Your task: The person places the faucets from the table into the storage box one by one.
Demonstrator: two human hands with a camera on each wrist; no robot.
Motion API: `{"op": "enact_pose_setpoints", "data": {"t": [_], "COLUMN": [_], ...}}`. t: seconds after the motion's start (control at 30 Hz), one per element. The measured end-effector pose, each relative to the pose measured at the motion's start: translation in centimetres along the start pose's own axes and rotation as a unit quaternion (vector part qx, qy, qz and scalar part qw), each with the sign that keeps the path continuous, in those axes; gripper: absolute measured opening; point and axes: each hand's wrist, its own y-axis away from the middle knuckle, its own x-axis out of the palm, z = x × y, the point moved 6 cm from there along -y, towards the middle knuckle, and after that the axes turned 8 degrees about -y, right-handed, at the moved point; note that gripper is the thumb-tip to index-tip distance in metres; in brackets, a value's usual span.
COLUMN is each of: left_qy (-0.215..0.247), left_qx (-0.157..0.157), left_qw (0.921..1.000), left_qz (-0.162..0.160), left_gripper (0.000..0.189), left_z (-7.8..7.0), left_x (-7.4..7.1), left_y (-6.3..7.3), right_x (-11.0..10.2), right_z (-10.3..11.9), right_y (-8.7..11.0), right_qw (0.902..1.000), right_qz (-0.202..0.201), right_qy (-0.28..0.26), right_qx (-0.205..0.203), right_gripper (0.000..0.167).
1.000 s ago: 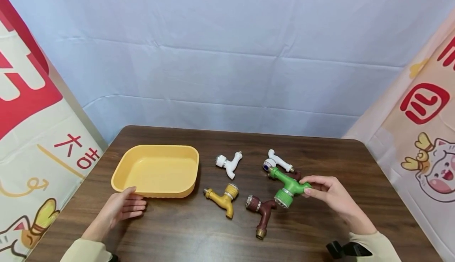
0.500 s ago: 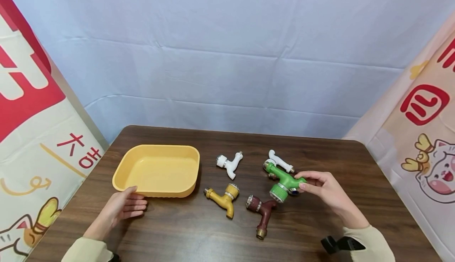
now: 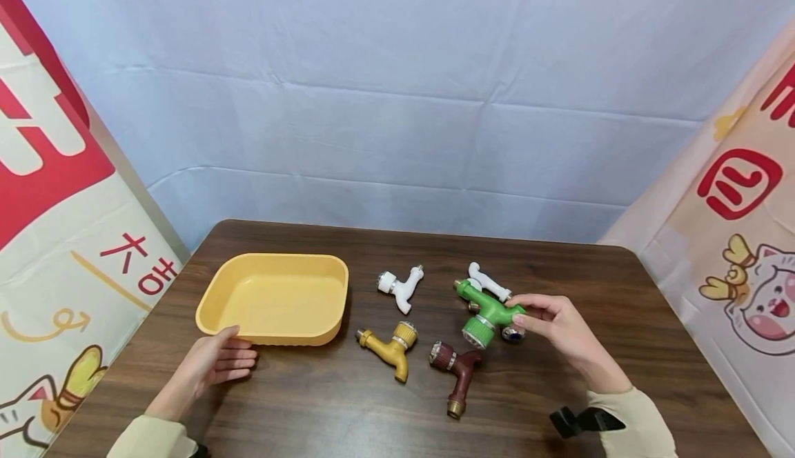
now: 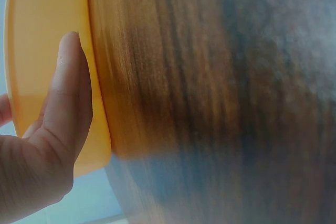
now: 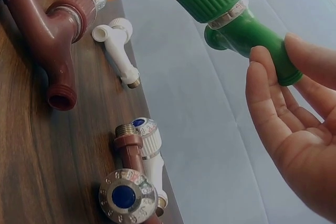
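Observation:
My right hand [image 3: 562, 327] pinches a green faucet [image 3: 497, 312] by its spout end, between thumb and fingers. In the right wrist view the green faucet [image 5: 247, 32] is held up above the table. Under it in the head view lies a brown faucet with a chrome knob [image 3: 513, 334], mostly hidden; the right wrist view shows its blue-centred knob [image 5: 124, 196]. A white faucet [image 3: 491, 282] lies just behind. On the left, my left hand [image 3: 211, 365] holds the near rim of a yellow plastic basin [image 3: 292, 340], thumb over the edge, fingers along the outer wall.
Between basin and right hand lie another white faucet [image 3: 404, 288], a yellow faucet [image 3: 391, 351] and a second brown faucet [image 3: 461, 375]. All lie on a dark wooden table [image 3: 323, 410]. A pale cloth [image 3: 397, 99] hangs behind the table, with printed banners at both sides.
My right hand has carried the green faucet a little to the left and away from me, over the brown faucet. The left hand and the basin have stayed in place.

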Motion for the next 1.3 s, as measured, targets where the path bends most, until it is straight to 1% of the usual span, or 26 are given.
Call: {"op": "enact_pose_setpoints", "data": {"t": [0.1, 0.33, 0.37, 0.57, 0.6, 0.73, 1.0, 1.13, 1.17, 1.3], "left_qy": [-0.001, -0.002, -0.003, -0.007, -0.006, -0.006, -0.003, 0.001, 0.001, 0.002], "left_qx": [-0.005, -0.007, -0.006, -0.008, -0.009, -0.009, -0.008, -0.009, -0.007, -0.008], "left_qw": [0.9999, 0.9998, 0.9999, 0.9999, 0.9998, 0.9998, 0.9998, 0.9999, 0.9999, 0.9999], "left_qz": [-0.012, -0.016, -0.012, -0.013, -0.018, -0.015, -0.016, -0.014, -0.007, -0.013], "left_gripper": [0.045, 0.046, 0.047, 0.047, 0.047, 0.046, 0.046, 0.045, 0.045, 0.045], "left_z": [0.0, 0.0, 0.0, -0.2, -0.2, -0.1, 0.0, 0.1, 0.1, 0.1], "left_x": [0.0, 0.1, 0.2, 0.3, 0.3, 0.3, 0.2, 0.2, 0.2, 0.1], "left_y": [0.0, 0.0, 0.0, 0.0, 0.0, 0.0, 0.0, 0.2, 0.2, 0.1], "right_x": [0.2, 0.5, 0.6, 0.7, 0.8, 1.0, 1.2, 1.5, 1.6, 1.8], "right_z": [0.2, 0.5, 0.5, 0.4, 0.3, 0.1, 0.0, 0.2, 0.3, 0.4], "right_y": [-0.2, -0.5, -0.5, -0.7, -0.8, -1.0, -1.5, -1.8, -1.9, -2.1], "right_qw": [0.9999, 0.9995, 0.9994, 0.9992, 0.9991, 0.9987, 0.9995, 0.9985, 0.9981, 0.9976], "right_qz": [0.005, 0.008, 0.008, 0.007, 0.007, 0.008, -0.003, 0.003, 0.006, 0.006], "right_qy": [-0.008, -0.029, -0.031, -0.038, -0.041, -0.051, -0.031, -0.053, -0.060, -0.068], "right_qx": [-0.005, -0.012, -0.012, -0.004, -0.003, -0.006, 0.001, -0.011, -0.013, -0.009], "right_gripper": [0.019, 0.019, 0.020, 0.018, 0.018, 0.017, 0.018, 0.017, 0.017, 0.018]}}
